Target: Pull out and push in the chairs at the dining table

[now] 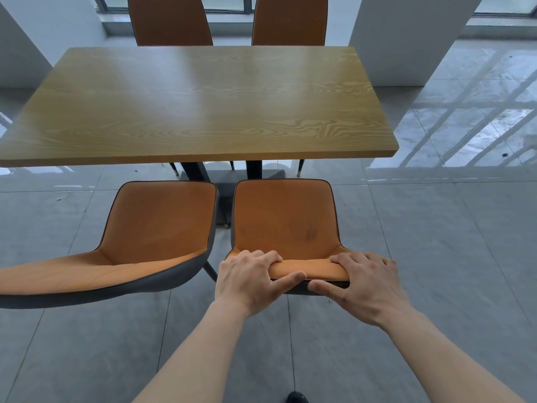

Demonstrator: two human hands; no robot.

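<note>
A wooden dining table (200, 106) fills the middle of the view. On its near side stand two orange chairs with dark backs, both clear of the table edge. My left hand (250, 282) and my right hand (364, 286) grip the top edge of the backrest of the near right chair (286, 219), fingers over the front, thumbs behind. The near left chair (151, 225) stands beside it, untouched. Two more orange chairs, the far left chair (170, 20) and the far right chair (290, 20), stand close against the table's far side.
Dark table pedestals (197, 173) stand under the table on the glossy grey tile floor (436, 228). A white pillar (406, 39) rises at the back right and a white wall (26, 45) at the left. My dark shoe (296, 398) shows at the bottom edge.
</note>
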